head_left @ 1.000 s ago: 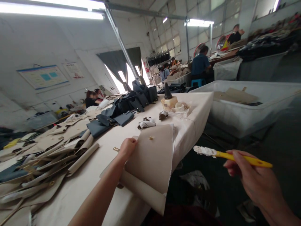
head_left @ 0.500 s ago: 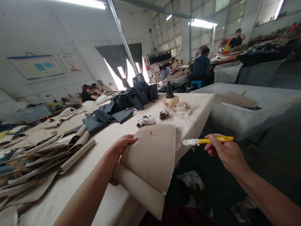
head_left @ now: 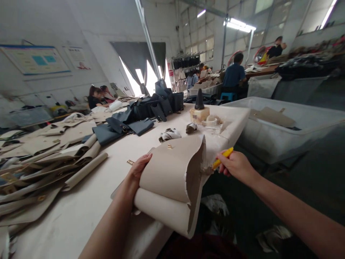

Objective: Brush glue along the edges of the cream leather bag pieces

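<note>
My left hand (head_left: pixel 140 166) grips the left side of a beige bag panel (head_left: pixel 167 169), which is folded over at the bottom and bears a small gold clasp near its top. The panel's right side gapes, showing its inner face. In my right hand (head_left: pixel 233 165) is a brush with a yellow handle (head_left: pixel 225 157). Its bristle end is at the gaping right edge of the panel; whether it touches is unclear. Just beyond the panel lie a crumpled white-and-dark cloth (head_left: pixel 169 134) and a small brown lump (head_left: pixel 191 128).
A block with a dark cone (head_left: pixel 199 100) and a small white tub (head_left: pixel 211 121) stand toward the table's far end. Beige pieces (head_left: pixel 54 169) pile up on the left, dark blue bags (head_left: pixel 159 104) behind. A plastic bin (head_left: pixel 291 136) stands right of the table. Several people work farther back.
My right hand has moved left and lowered the brush to the panel's right edge. The panel has bent, its right side now gaping, and a second gold fitting shows beside my left hand.
</note>
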`<state>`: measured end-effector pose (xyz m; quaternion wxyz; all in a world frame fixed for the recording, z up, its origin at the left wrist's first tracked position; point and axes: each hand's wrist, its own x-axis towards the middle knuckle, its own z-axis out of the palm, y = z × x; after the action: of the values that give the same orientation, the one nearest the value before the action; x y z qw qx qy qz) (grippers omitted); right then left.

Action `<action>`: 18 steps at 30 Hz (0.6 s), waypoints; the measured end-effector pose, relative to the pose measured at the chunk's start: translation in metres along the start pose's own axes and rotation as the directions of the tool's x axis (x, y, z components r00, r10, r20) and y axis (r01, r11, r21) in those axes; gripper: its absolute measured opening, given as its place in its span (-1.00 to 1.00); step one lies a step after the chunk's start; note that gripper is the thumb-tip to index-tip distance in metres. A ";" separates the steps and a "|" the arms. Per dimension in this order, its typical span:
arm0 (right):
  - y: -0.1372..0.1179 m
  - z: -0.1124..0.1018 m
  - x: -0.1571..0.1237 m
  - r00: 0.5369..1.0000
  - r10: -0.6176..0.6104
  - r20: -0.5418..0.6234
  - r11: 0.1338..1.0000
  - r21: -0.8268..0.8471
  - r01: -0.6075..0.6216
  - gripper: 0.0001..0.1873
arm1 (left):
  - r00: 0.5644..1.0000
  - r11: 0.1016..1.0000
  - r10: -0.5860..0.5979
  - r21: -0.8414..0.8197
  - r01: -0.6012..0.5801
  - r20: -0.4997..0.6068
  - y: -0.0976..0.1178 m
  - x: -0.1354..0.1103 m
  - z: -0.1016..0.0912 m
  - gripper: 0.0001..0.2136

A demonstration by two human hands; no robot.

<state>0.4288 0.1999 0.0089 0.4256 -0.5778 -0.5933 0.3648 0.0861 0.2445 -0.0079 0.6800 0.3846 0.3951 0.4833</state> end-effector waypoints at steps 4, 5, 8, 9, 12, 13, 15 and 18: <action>-0.004 0.000 -0.016 0.998 0.007 0.058 1.000 -0.027 -0.005 -0.61 | 0.999 1.000 -0.008 -0.014 0.009 0.039 0.004 0.003 -0.002 -0.81; -0.005 -0.002 -0.013 0.999 -0.005 0.036 1.000 -0.027 0.006 -0.62 | 0.999 1.000 -0.002 -0.021 0.003 0.038 0.005 0.003 -0.002 -0.82; -0.005 -0.005 0.012 0.993 -0.069 -0.091 0.998 -0.017 0.068 -0.65 | 1.000 0.999 0.014 -0.036 -0.014 0.024 0.007 0.001 -0.002 -0.85; -0.005 -0.006 0.023 0.988 -0.091 -0.128 0.996 -0.014 0.090 -0.66 | 1.000 0.999 0.015 -0.039 -0.014 0.013 0.007 0.000 -0.001 -0.86; -0.001 -0.008 0.050 0.977 -0.135 -0.163 0.991 -0.011 0.135 -0.66 | 1.000 0.999 0.007 -0.035 -0.008 -0.012 0.005 -0.002 0.001 -0.86; 0.000 -0.007 0.054 0.977 -0.142 -0.158 0.990 -0.013 0.142 -0.65 | 1.000 0.999 0.005 -0.032 -0.005 -0.010 0.005 -0.002 0.002 -0.85; 0.003 -0.006 0.053 0.981 -0.144 -0.133 0.990 -0.022 0.142 -0.64 | 1.000 1.000 -0.001 -0.020 0.001 -0.003 0.004 -0.002 0.003 -0.85; 0.004 -0.006 0.035 0.989 -0.125 -0.080 0.992 -0.040 0.123 -0.62 | 1.000 1.000 -0.013 -0.002 0.013 0.001 0.003 -0.001 0.003 -0.84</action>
<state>0.4373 0.2345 0.0102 0.4615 -0.5616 -0.6163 0.3030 0.0880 0.2439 -0.0039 0.6836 0.3818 0.3968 0.4791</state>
